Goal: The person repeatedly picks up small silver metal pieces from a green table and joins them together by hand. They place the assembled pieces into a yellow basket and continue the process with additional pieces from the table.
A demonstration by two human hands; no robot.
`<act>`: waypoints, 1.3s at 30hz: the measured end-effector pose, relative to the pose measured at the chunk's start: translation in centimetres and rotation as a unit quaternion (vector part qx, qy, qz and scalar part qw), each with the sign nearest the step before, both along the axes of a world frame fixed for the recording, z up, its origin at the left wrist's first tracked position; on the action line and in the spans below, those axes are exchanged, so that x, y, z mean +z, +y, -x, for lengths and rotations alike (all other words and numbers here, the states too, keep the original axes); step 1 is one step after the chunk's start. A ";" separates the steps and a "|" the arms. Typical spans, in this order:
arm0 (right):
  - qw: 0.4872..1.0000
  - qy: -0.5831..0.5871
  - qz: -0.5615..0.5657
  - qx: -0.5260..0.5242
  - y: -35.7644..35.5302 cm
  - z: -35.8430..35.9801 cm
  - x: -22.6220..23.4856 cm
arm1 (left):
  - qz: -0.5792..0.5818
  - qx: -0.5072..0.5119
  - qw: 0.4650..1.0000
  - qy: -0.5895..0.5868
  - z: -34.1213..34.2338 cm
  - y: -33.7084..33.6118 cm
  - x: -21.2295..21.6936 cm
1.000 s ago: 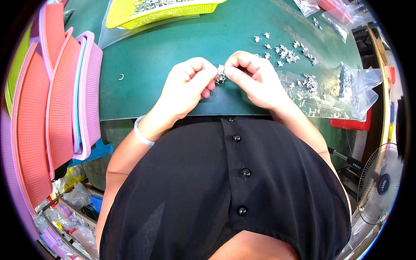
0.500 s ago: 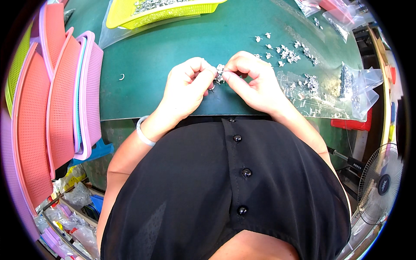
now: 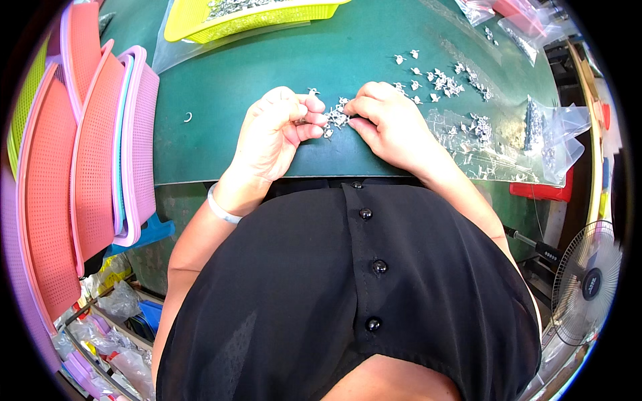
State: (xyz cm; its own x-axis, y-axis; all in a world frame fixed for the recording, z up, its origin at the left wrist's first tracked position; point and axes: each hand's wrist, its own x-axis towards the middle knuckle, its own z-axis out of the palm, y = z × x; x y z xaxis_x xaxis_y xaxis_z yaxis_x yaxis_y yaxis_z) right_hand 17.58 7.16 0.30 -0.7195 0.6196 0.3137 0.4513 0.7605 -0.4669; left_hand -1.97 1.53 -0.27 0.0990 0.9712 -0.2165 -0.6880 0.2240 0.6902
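Note:
A small heap of silvery metal parts (image 3: 336, 117) lies on the green table between my hands. My left hand (image 3: 271, 130) is at the heap's left side, palm turned partly up, fingers curled and thumb bent in. What its fingers hold, if anything, is too small to make out. One silvery piece (image 3: 313, 91) shows just beyond its fingertips. From the right, my right hand (image 3: 391, 123) reaches to the heap, its thumb and forefinger closed on a small metal part at the heap's edge. Its other fingers are folded under.
More metal parts (image 3: 445, 83) lie scattered to the right, beside a clear plastic sheet (image 3: 495, 160) and bag (image 3: 565, 130). A yellow-green basket (image 3: 267, 20) with parts stands at the far side. Stacked baskets (image 3: 93, 154) line the left; a fan (image 3: 588, 284) stands lower right.
My left hand has drawn back slightly left and turned its palm up, apart from my right hand. My right hand's fingers have lowered to the heap, which now shows more plainly.

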 end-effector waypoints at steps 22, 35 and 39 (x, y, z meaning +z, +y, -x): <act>0.987 0.157 -0.037 0.005 -0.3 0.4 1.0 | 0.054 -0.089 0.968 0.228 -1.8 -0.3 1.7; 0.968 0.200 0.150 -0.011 -0.4 0.3 1.3 | 0.013 -0.085 0.973 0.212 -1.6 -0.4 1.6; 0.979 0.190 0.071 0.007 -0.2 0.4 1.0 | 0.018 -0.087 0.976 0.200 -1.7 -0.5 1.8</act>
